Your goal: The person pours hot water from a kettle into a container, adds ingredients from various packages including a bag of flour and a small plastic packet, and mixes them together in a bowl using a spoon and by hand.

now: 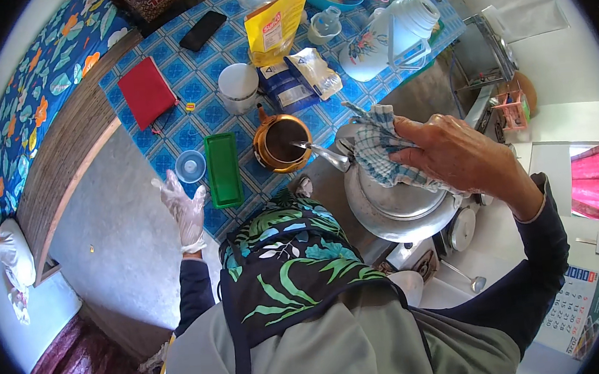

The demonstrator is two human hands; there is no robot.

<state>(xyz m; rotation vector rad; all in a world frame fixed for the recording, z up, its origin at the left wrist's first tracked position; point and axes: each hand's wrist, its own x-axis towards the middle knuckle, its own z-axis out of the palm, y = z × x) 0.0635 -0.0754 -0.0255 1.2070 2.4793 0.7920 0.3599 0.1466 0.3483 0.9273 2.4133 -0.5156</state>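
My right hand [455, 152], bare, is closed on a blue-and-white checked cloth [376, 154] at the top of a large silver kettle [393, 216]. The cloth hides the kettle's handle. The kettle tilts left, and its spout [331, 158] reaches over the mouth of a copper-coloured pot [260, 148] holding dark brown liquid [283, 137]. Whether liquid is flowing I cannot tell. My left hand [184, 210], in a clear plastic glove, is open and empty beside the table edge, nearest a small blue round container [190, 167] and a green rectangular tray [224, 170].
On the blue-patterned table [181, 70] are a white mug [238, 86], yellow pouch [273, 31], packets [313, 73], red notebook [146, 92], phone [203, 31] and white floral flask [380, 47]. A wooden bench edge [74, 138] lies left; a ladle [465, 276] and pots sit right.
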